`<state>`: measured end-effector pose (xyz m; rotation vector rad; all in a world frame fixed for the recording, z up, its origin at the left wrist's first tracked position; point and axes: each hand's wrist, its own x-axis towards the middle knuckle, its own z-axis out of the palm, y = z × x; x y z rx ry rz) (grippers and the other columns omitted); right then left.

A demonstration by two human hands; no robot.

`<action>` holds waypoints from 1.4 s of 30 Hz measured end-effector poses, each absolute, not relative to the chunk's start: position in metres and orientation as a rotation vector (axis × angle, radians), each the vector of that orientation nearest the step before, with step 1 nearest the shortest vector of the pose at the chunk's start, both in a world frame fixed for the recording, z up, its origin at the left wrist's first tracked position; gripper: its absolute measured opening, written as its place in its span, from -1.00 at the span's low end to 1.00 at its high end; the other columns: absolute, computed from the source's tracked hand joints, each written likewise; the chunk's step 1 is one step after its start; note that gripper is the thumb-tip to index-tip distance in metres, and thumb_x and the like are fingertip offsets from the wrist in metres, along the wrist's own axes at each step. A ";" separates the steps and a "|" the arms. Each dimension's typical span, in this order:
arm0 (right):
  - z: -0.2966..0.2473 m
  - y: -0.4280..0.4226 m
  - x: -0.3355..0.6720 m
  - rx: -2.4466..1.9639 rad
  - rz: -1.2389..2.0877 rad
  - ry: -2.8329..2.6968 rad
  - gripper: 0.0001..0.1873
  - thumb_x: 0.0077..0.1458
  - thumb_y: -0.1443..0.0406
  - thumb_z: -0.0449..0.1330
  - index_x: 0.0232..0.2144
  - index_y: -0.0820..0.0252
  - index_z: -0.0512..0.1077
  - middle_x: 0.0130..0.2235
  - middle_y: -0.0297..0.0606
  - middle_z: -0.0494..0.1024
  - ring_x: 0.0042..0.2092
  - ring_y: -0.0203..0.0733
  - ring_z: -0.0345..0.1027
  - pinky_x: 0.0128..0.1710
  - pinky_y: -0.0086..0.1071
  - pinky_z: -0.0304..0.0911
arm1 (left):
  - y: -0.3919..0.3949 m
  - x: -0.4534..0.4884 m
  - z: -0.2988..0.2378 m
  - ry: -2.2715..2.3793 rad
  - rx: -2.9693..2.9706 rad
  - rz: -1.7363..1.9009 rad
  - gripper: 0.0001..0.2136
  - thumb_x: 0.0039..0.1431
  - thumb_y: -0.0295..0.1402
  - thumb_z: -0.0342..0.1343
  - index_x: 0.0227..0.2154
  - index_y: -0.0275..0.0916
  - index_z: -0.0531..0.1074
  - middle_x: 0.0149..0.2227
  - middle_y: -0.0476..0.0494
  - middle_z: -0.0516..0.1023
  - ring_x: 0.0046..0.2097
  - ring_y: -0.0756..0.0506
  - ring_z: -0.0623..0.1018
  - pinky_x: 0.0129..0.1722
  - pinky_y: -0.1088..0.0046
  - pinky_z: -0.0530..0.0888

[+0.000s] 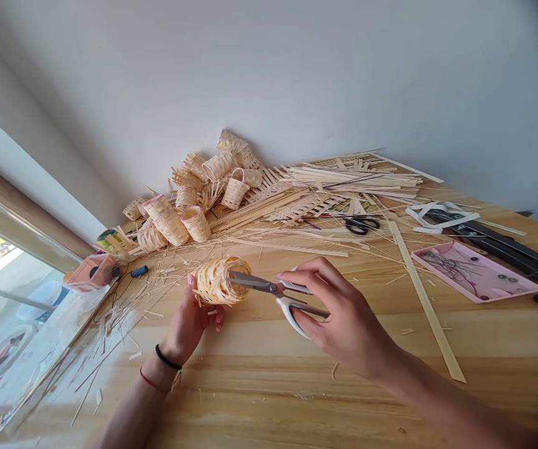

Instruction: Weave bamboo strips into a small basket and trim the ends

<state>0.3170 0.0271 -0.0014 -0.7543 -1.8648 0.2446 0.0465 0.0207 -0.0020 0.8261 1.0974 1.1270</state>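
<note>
My left hand [189, 321] grips a small woven bamboo basket [217, 282], which lies on its side just above the pale wooden table [269, 399]. My right hand [346, 315] holds a pair of white-handled scissors [292, 298], with its fingers through the handles. The scissors' metal blades reach into the basket's open end, and their tips are hidden inside the weave. Loose bamboo clippings lie on the wood around both hands.
Behind my hands stands a heap of woven baskets [194, 199] beside bundled bamboo strips [348, 181]. Black-handled scissors [361, 225] and a pink tray [477, 271] lie to the right. A long bamboo strip [423, 299] crosses the table, and a window [11, 312] is at left.
</note>
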 end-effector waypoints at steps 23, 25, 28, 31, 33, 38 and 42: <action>-0.003 0.028 0.319 -0.840 0.257 -1.898 -0.60 0.23 0.55 0.17 0.04 0.11 0.45 -0.14 -0.20 0.46 -0.22 -0.15 0.55 -0.26 -0.33 0.50 | 0.021 0.049 0.001 1.179 0.821 1.113 -0.32 0.03 0.36 0.21 -0.20 -0.25 0.46 -0.47 -0.12 0.59 -0.57 -0.02 0.43 -0.67 0.52 0.41; -0.001 0.026 0.319 -0.848 0.281 -1.887 -0.61 0.23 0.56 0.16 0.02 0.11 0.45 -0.16 -0.22 0.45 -0.25 -0.17 0.54 -0.28 -0.35 0.50 | 0.021 0.049 0.000 1.179 0.824 1.120 -0.32 0.04 0.36 0.21 -0.21 -0.25 0.45 -0.47 -0.11 0.58 -0.57 -0.03 0.43 -0.67 0.51 0.41; 0.003 0.025 0.319 -0.847 0.304 -1.847 -0.65 0.24 0.54 0.16 -0.01 0.10 0.45 -0.18 -0.23 0.44 -0.23 -0.16 0.53 -0.24 -0.33 0.52 | 0.021 0.049 0.000 1.183 0.828 1.129 -0.31 0.02 0.36 0.22 -0.20 -0.25 0.45 -0.47 -0.10 0.57 -0.56 -0.03 0.43 -0.68 0.50 0.41; 0.006 0.026 0.319 -0.851 0.315 -1.811 -0.73 0.25 0.49 0.19 -0.05 0.11 0.45 -0.19 -0.23 0.44 -0.22 -0.16 0.53 -0.21 -0.33 0.53 | 0.021 0.049 0.000 1.193 0.827 1.151 -0.26 -0.03 0.38 0.25 -0.14 -0.26 0.45 -0.46 -0.09 0.57 -0.55 -0.03 0.43 -0.67 0.51 0.41; 0.005 0.027 0.319 -0.853 0.291 -1.814 -0.72 0.25 0.48 0.20 -0.03 0.11 0.45 -0.18 -0.22 0.44 -0.20 -0.14 0.53 -0.19 -0.31 0.53 | 0.021 0.049 0.000 1.205 0.827 1.181 -0.25 -0.04 0.38 0.25 -0.11 -0.25 0.44 -0.43 -0.08 0.56 -0.54 -0.02 0.44 -0.67 0.52 0.41; 0.001 0.027 0.318 -0.871 0.224 -1.864 -0.64 0.22 0.46 0.19 0.05 0.15 0.43 -0.11 -0.14 0.45 -0.14 -0.07 0.54 -0.22 -0.27 0.54 | 0.021 0.050 0.002 1.237 0.842 1.311 -0.27 -0.04 0.35 0.29 -0.05 -0.18 0.40 -0.35 -0.01 0.53 -0.49 0.00 0.46 -0.63 0.55 0.41; -0.001 0.026 0.317 -0.869 0.174 -1.899 -0.63 0.22 0.47 0.17 0.06 0.12 0.42 -0.11 -0.15 0.45 -0.17 -0.07 0.56 -0.27 -0.28 0.53 | 0.020 0.051 0.002 1.258 0.865 1.368 -0.31 -0.02 0.32 0.31 -0.05 -0.15 0.42 -0.28 0.00 0.51 -0.46 0.01 0.47 -0.63 0.55 0.40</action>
